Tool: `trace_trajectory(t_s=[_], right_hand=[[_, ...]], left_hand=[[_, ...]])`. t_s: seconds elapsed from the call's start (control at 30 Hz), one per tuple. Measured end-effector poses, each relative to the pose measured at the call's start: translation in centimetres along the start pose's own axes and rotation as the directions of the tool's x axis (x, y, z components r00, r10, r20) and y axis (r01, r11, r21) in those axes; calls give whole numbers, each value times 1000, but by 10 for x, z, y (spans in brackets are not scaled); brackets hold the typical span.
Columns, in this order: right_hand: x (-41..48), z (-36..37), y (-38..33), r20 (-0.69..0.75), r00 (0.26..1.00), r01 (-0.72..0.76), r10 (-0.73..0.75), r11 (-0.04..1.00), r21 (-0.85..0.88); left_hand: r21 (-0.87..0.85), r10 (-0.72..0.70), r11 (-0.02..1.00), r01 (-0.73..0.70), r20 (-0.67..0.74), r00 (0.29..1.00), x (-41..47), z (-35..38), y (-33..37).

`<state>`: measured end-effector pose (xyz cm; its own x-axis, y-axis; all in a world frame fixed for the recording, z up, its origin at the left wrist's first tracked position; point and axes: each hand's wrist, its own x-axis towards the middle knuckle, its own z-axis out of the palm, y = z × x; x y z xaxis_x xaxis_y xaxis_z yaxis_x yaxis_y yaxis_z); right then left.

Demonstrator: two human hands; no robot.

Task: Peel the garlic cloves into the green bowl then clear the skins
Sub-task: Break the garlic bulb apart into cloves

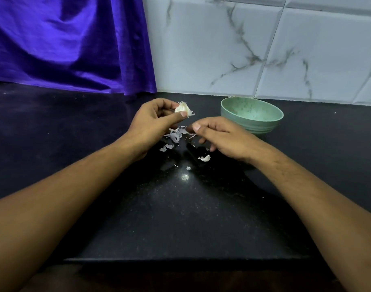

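the left grip holds a partly skinned garlic clove between thumb and fingers above the counter. the right grip has thumb pressed to forefinger, whether on a scrap i cannot tell. loose skins lie scattered beneath both, and the green bowl stands just beyond the right grip.

Purple cloth, green bowl, speckled black counter, grey-veined white tiles.

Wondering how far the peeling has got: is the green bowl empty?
Cannot tell for sure: the green bowl shows no cloves on its visible inner wall, but its near rim hides the bottom.
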<state>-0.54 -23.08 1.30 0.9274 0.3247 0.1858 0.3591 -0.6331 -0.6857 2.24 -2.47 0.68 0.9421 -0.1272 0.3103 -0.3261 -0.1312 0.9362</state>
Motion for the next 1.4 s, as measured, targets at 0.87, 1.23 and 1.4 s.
trace_trajectory(t_s=[0.87, 1.23, 1.4], right_hand=[[-5, 5, -8, -116, 987, -11, 113, 761, 649], [-4, -1, -6, -41, 986, -95, 159, 755, 649], [-4, -6, -6, 22, 979, -162, 200, 716, 679]], left_hand=[[-62, 34, 998, -22, 197, 980, -8, 2, 3], [-66, -25, 997, 39, 196, 980, -10, 5, 4], [-91, -83, 990, 107, 235, 968, -11, 6, 5]])
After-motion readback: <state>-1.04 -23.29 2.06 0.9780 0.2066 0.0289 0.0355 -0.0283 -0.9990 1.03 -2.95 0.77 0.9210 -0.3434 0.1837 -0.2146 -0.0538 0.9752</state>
